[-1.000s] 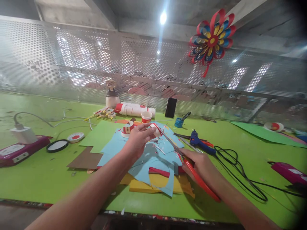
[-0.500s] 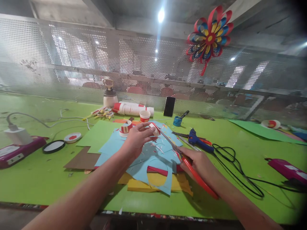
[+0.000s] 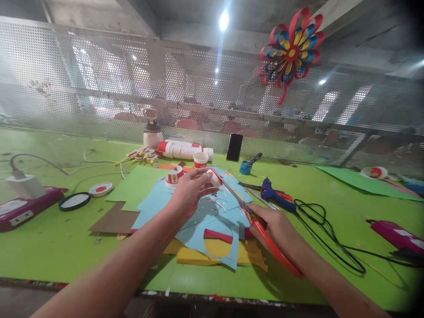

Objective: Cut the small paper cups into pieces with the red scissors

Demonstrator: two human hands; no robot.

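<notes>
My left hand [image 3: 194, 187] is closed round a small white-and-red paper cup piece [image 3: 215, 177], raised over the light blue paper [image 3: 195, 227]. Red-handled scissors [image 3: 276, 249] are in my right hand [image 3: 273, 225], their blades pointing up and left. The blade tips meet the right edge of the cup piece; I cannot tell whether they are cutting into it. Behind my left hand stand a cut red-and-white paper cup [image 3: 174, 177] and a whole paper cup [image 3: 200, 160]. White and red scraps are scattered over the blue sheet.
A blue glue gun [image 3: 276, 196] with a looping black cord [image 3: 334, 236] lies to the right. Power strips [image 3: 33, 207] sit at both sides. Behind are a stack of paper cups [image 3: 185, 150], a phone [image 3: 234, 147], a blue jar [image 3: 245, 167] and a perforated screen [image 3: 126, 88].
The cup piece has shifted slightly at the fingertips of my left hand. My right hand stays nearly in place with the scissors, and the whole view has moved very little.
</notes>
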